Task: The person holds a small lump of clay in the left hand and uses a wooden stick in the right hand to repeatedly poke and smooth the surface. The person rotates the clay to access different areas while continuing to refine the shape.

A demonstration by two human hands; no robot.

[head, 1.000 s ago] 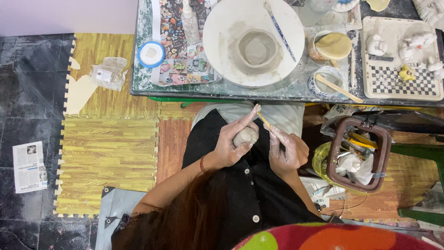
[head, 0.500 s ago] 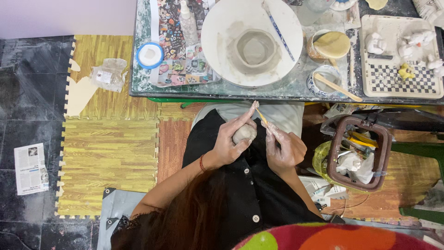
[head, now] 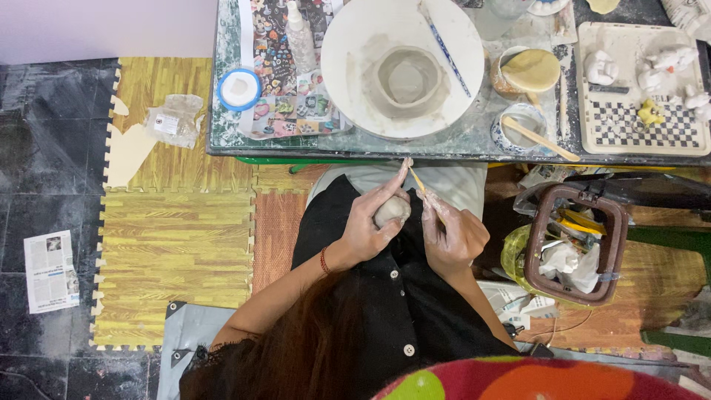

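- We sit at a glass-topped table (head: 474,144) that runs along the top of the view; floor under us is wood-look foam mats (head: 174,237) w/ dark tile at the left.
- Biggest thing on the tabletop: a round white turntable (head: 348,81) near the middle of the front edge, w/ a grey clay bowl (head: 407,78) on its centre and a thin blue brush (head: 444,41) lying across its right side.
- Right end of the tabletop: a checker-patterned tray (head: 644,130) w/ small white clay figures (head: 666,63).
- Brown wire basket (head: 578,244) sits on the floor below the table's right front edge, stuffed w/ paper.
- Betw. turntable and tray, near the front edge: a small bowl (head: 518,126) w/ a wooden stick in it.
- Left of the turntable: a blue-rimmed lid (head: 238,87).
- Our left hand (head: 370,226) is over the lap, just below the table's front edge, fingers curled tight round a small grey clay lump (head: 392,210).
- Our right hand (head: 452,233) is just beside it, pinched on a thin wooden tool (head: 416,179) whose lower end meets the lump.
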